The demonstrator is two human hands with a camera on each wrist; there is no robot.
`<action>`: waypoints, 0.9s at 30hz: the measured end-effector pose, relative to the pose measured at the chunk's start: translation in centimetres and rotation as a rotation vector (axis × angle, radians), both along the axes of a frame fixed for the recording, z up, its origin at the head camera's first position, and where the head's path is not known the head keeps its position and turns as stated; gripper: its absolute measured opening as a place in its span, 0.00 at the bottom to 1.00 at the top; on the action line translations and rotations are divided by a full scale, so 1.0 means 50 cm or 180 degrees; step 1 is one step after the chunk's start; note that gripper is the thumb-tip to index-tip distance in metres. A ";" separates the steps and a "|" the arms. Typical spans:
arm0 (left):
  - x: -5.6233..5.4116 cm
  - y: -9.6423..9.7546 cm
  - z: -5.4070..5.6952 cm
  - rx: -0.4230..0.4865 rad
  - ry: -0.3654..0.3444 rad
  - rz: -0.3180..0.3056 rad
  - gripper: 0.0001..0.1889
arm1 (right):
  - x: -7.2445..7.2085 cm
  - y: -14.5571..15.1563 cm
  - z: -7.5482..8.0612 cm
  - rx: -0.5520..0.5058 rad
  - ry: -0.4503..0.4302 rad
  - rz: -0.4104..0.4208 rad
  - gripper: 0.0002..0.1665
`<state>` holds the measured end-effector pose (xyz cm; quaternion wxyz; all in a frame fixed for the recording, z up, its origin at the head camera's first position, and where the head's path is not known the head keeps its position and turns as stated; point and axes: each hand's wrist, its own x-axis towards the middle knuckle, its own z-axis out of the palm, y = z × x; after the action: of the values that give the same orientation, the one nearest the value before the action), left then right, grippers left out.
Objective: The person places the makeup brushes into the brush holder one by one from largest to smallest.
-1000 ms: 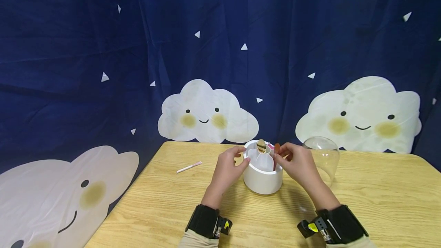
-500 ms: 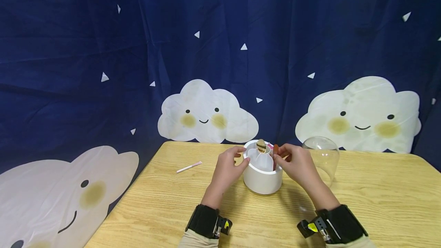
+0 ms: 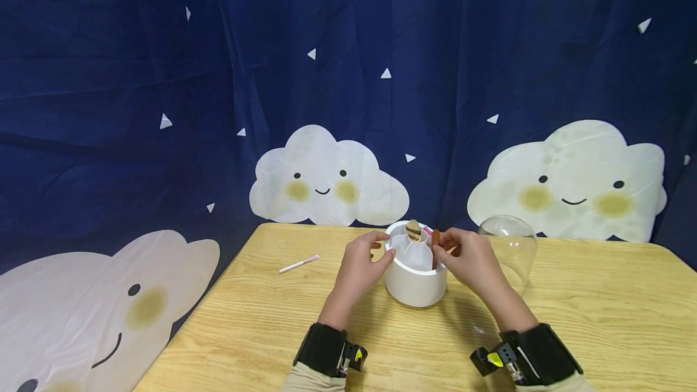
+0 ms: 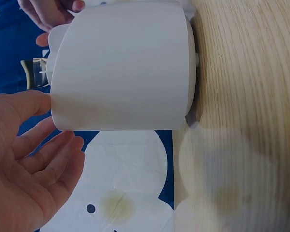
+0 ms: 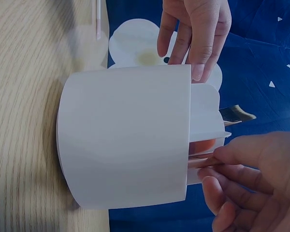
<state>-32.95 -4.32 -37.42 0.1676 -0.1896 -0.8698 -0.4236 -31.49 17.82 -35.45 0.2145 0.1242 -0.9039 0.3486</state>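
Observation:
A round white divided holder stands on the table between both hands. My right hand pinches a slim reddish-brown stick, standing in a right-side compartment; its kind is unclear. It has a rose-gold sheen in the right wrist view. My left hand touches the holder's left rim with relaxed fingers and thumb, seen up close in the left wrist view. From the holder's middle rises a tan-topped piece with gold and black bands. Behind the stick, a pink item is partly hidden.
A clear dome cover stands on the right, behind my right forearm. A thin white stick lies on the wooden table to the left. A dark blue curtain with white clouds hangs behind the table.
The reddish-brown stick has tipped slightly more upright and its top sits a little lower, still in my right fingers. My left hand and the holder have stayed in place.

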 end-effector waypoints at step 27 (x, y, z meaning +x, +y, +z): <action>0.002 0.001 0.000 -0.0105 0.0051 0.0055 0.14 | 0.005 -0.001 0.003 -0.0033 -0.0162 0.0012 0.03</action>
<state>-32.86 -4.28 -37.40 0.1751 -0.1882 -0.8769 -0.4062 -31.27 17.78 -35.30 0.1915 0.1158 -0.9070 0.3567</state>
